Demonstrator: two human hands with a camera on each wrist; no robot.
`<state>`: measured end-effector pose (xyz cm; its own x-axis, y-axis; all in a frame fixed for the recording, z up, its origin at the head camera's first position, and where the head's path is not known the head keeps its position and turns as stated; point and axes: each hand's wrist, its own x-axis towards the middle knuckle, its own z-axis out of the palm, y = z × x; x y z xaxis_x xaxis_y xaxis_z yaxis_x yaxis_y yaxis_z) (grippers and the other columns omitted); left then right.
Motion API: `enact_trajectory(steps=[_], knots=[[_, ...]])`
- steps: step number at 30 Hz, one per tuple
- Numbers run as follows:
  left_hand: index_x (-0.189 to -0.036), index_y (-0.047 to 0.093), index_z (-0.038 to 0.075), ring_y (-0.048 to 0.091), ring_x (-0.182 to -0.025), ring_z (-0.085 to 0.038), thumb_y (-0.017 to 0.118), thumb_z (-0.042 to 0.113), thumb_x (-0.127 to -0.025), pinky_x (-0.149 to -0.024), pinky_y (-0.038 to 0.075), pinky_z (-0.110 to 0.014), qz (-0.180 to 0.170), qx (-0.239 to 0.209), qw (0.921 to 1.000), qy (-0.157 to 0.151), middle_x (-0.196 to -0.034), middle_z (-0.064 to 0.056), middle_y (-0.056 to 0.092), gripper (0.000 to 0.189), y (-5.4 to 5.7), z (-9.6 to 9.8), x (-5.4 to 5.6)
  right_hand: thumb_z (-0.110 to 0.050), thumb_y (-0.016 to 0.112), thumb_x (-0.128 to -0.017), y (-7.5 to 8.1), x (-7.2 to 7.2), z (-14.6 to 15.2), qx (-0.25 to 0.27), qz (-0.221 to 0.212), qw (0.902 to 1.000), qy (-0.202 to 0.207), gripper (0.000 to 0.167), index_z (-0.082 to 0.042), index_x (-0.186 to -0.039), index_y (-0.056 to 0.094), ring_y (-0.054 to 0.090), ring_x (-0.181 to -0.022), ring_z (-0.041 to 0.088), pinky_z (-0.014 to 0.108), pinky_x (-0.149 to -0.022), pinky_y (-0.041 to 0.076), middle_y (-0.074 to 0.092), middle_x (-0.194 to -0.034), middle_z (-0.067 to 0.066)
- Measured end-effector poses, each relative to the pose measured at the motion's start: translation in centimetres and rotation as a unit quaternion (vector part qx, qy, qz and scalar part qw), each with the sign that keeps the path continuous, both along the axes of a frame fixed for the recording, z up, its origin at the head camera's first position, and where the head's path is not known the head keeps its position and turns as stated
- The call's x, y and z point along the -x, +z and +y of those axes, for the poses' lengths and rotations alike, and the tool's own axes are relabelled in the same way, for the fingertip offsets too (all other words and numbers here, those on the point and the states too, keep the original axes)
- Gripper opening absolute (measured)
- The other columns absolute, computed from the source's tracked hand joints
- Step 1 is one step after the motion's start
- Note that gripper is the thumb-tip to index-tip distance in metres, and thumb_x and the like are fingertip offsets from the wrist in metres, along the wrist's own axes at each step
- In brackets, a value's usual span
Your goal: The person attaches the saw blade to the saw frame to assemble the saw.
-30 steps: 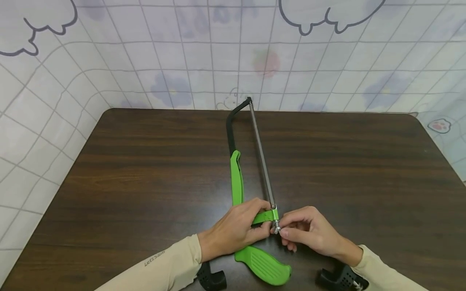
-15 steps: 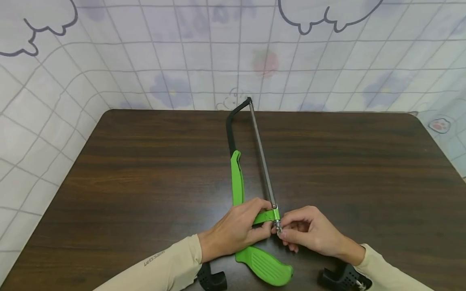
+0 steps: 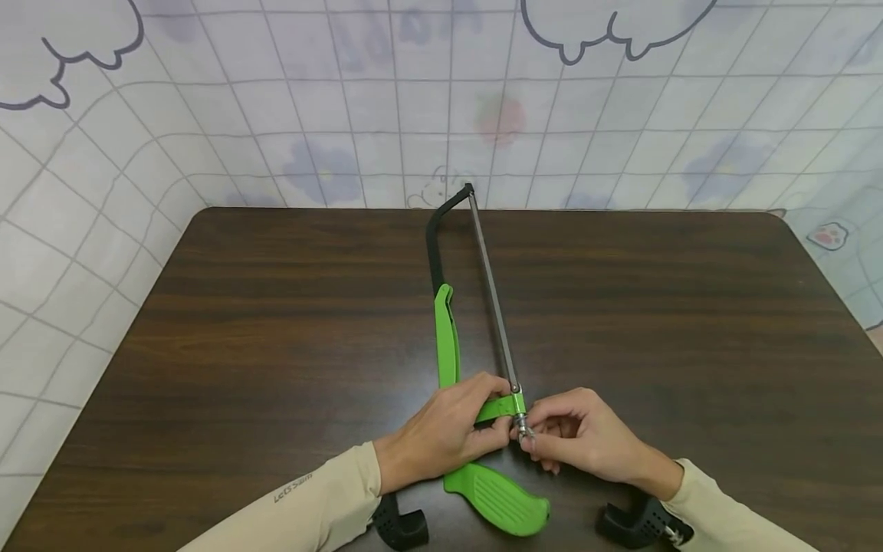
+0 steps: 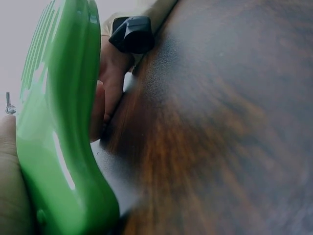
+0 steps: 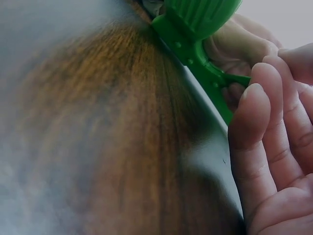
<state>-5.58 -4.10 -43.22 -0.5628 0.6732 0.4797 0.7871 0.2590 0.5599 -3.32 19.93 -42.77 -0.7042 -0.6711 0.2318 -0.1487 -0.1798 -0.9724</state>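
A hacksaw with a green handle (image 3: 498, 500), a green and black frame (image 3: 447, 337) and a thin grey blade (image 3: 491, 284) lies on the table, its far tip near the back edge. My left hand (image 3: 448, 437) grips the frame just above the handle, thumb and fingers around the green crosspiece (image 3: 498, 408). At the blade's near end, my right hand (image 3: 586, 437) pinches a small silver wing nut (image 3: 524, 431) between thumb and index finger. The left wrist view shows the green handle (image 4: 63, 122) up close; in the right wrist view the fingertips hide the nut.
The dark wood table (image 3: 276, 307) extends to both sides of the saw. Behind it hangs a white gridded cloth (image 3: 310, 107). Black wrist camera mounts show under the left wrist (image 3: 400, 525) and the right wrist (image 3: 638, 525).
The wing nut has turned a little between my right thumb and finger. The left hand keeps its grip, and the saw stays nearly in place.
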Motion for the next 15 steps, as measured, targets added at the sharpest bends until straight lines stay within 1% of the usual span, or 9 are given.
enact_trajectory(steps=[7, 11, 15], knots=[[-0.118, 0.056, 0.008, 0.048, -0.075, 0.0, 0.063, 0.008, -0.097, -0.066, 0.039, -0.004, -0.002, 0.0, 1.0, -0.003, -0.1, 0.0, 0.063, 0.023, -0.06, -0.08, 0.03, 0.02, 0.054, -0.094, -0.08, 0.03, -0.03, -0.002, -0.004, 1.0, 0.0, 0.024, 0.003, -0.098, 0.07, 0.055, -0.054, 0.033, 0.033, -0.049, 0.055, 0.062, -0.075, 0.027], [-0.119, 0.056, 0.009, 0.048, -0.076, 0.0, 0.064, 0.009, -0.097, -0.067, 0.039, -0.004, -0.003, 0.001, 1.0, 0.001, -0.1, 0.001, 0.063, 0.023, -0.02, -0.1, 0.06, 0.019, 0.055, -0.094, -0.04, 0.01, -0.09, -0.004, -0.004, 1.0, -0.004, 0.023, 0.003, -0.098, 0.07, 0.055, -0.054, 0.034, 0.033, -0.049, 0.055, 0.062, -0.075, 0.027], [-0.12, 0.056, 0.009, 0.049, -0.077, 0.0, 0.063, 0.01, -0.098, -0.068, 0.041, -0.004, -0.013, 0.001, 0.9999, 0.0, -0.102, 0.0, 0.064, 0.023, 0.06, -0.03, -0.14, 0.019, 0.055, -0.094, 0.16, -0.21, -0.02, -0.017, -0.007, 0.9998, -0.007, 0.022, 0.002, -0.095, 0.07, 0.056, -0.054, 0.033, 0.033, -0.049, 0.055, 0.063, -0.074, 0.027]])
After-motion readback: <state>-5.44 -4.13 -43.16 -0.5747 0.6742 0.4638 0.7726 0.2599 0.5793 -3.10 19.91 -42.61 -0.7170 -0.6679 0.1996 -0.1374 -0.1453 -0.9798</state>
